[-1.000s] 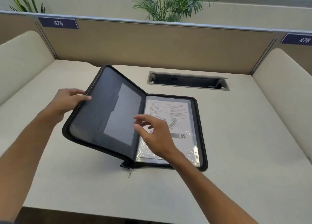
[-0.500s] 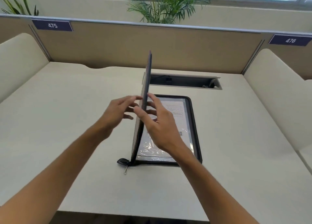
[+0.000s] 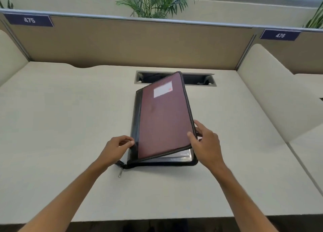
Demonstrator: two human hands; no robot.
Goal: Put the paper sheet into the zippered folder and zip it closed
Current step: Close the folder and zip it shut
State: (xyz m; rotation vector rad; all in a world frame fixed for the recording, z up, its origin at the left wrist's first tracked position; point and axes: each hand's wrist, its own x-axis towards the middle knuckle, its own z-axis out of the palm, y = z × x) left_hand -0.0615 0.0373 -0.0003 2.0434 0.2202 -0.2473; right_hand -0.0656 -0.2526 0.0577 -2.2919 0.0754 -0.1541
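The zippered folder (image 3: 162, 120) lies in the middle of the desk, its maroon cover with a white label tilted down over the base and still ajar along the right and near edges. The paper sheet (image 3: 178, 155) shows only as a pale sliver in a clear sleeve under the raised near corner. My right hand (image 3: 204, 144) holds the cover's near right edge, thumb on top and fingers beneath. At the spine's near end my left hand (image 3: 118, 148) touches the black edge with curled fingers. The zipper pull (image 3: 120, 173) hangs loose at the near left corner.
A recessed cable tray (image 3: 206, 79) is set into the desk (image 3: 61, 127) just behind the folder. A tan partition (image 3: 139, 44) with signs 475 and 476 closes off the back, and cream side panels stand at left and right. Plants rise behind the partition.
The cover swung from open on the left, through upright, down to the right over the sheet. My right hand came off the page and took the cover's edge. My left hand dropped to the spine.
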